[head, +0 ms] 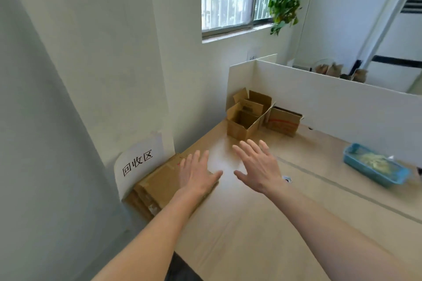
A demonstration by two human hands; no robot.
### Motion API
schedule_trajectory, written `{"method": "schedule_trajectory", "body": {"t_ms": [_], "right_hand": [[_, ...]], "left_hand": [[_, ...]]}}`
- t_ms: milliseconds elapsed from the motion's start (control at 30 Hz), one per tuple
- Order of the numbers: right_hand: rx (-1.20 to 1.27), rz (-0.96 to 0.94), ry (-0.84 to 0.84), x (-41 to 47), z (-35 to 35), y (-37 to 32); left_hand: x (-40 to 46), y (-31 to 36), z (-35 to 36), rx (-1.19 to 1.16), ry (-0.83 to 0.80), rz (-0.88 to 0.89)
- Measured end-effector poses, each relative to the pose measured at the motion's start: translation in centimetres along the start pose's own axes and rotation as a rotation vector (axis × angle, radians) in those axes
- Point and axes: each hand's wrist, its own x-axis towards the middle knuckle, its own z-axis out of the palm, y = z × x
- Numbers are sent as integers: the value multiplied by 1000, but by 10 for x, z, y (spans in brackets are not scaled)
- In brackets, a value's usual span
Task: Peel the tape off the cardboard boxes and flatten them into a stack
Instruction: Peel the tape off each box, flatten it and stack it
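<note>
We see the left hand [196, 174] spread flat above the flattened cardboard stack [157, 187] at lower left, the right hand [257, 166] open, empty, below the open box [245, 120].

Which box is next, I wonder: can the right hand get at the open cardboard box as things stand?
Probably yes: the right hand is open and empty, and only bare table shows between it and the open cardboard box.

Both forearms reach toward twelve o'clock; left hand [198, 174] and right hand [258, 165] spread flat, palms down, empty.
</note>
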Motion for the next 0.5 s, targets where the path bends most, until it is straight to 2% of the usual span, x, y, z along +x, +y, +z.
{"method": "schedule_trajectory", "body": {"t_ms": [133, 267, 500], "right_hand": [[136, 191, -14, -72, -69, 44], [95, 241, -28, -141, -125, 112], [152, 343, -15, -266, -180, 256]], "left_hand": [[-48, 76, -35, 35, 95, 146], [-90, 167, -59, 24, 162, 264], [-149, 348, -31, -14, 216, 338]]}}
